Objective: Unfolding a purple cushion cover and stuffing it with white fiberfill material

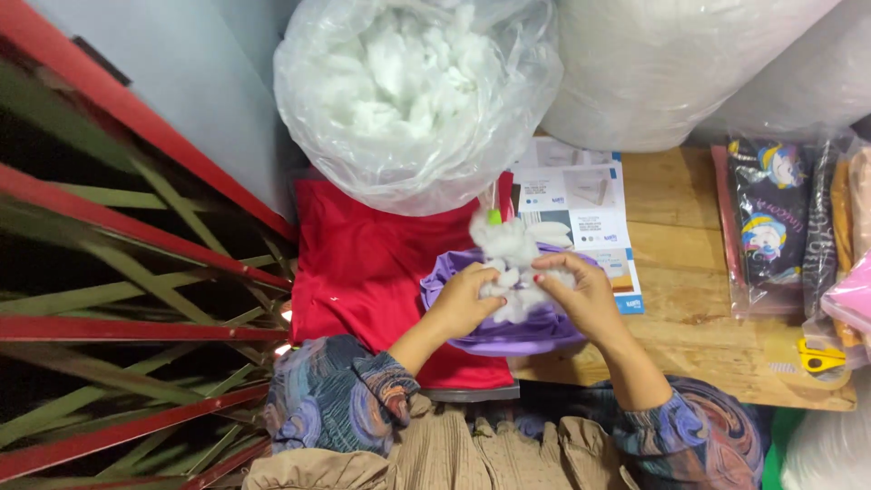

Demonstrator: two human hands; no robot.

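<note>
At the centre of the frame, the left hand [463, 304] and right hand [576, 295] pinched a fluffy white clump of fibre stuffing [508, 259] above a purple satin fabric cover [508, 331]. The stuffing looked light, soft and compressible, best gathered by its bulk.

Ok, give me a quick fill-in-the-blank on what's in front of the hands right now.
1. Both hands, left hand and right hand, grip a clump of white ____.
2. The stuffing is being held over a fabric piece coloured ____.
3. The cloth lying left of that piece is ____.
4. The clear plastic bag behind the hands is full of ____ filling.

Missing words: stuffing; purple; red; white
</note>
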